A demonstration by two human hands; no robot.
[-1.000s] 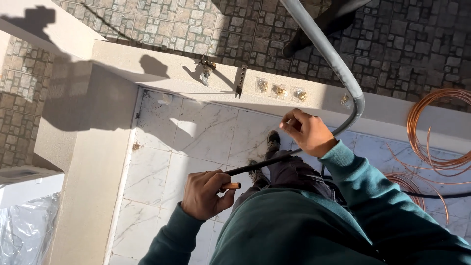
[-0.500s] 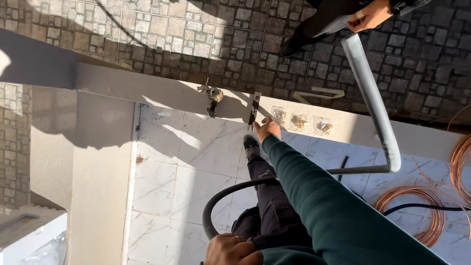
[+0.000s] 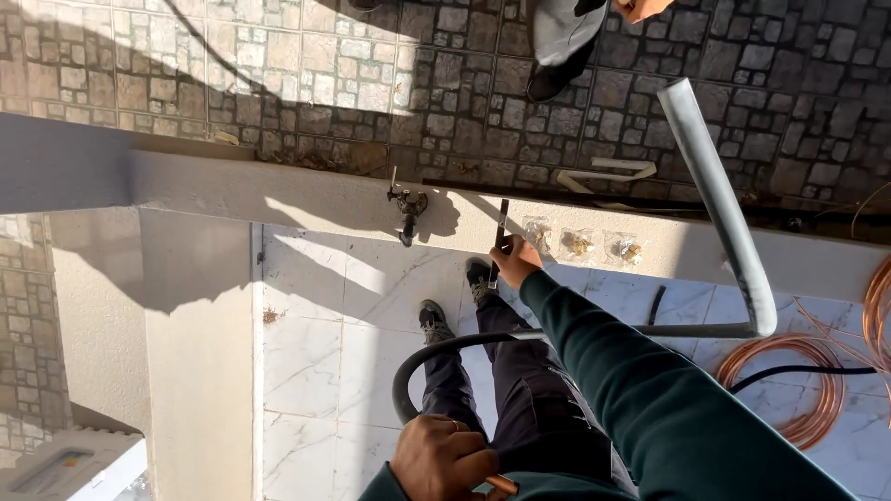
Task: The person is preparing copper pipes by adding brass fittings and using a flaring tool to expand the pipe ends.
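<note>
Sunlit white marble floor [image 3: 334, 315] meets a low ledge [image 3: 278, 190] before dark cobblestone paving [image 3: 278, 65].

Low on the right, coils of bare copper tubing [image 3: 809, 376] lying on white marble-look floor tiles [image 3: 306, 371], a thin black cable [image 3: 798, 373] crossing them. Along the top of the pale plastered parapet ledge [image 3: 278, 190], three small clear plastic bags of brass fittings [image 3: 580, 244] side by side, and further left a dark metal tap [image 3: 408, 206] jutting from the ledge's face. Beyond the ledge, far below, grey and tan stone paving [image 3: 278, 74] in patchy sun and shade. At the upper edge, another person's grey trouser leg and black shoe [image 3: 557, 46]. Bottom left, the corner of a white boxy unit [image 3: 65, 468].
</note>
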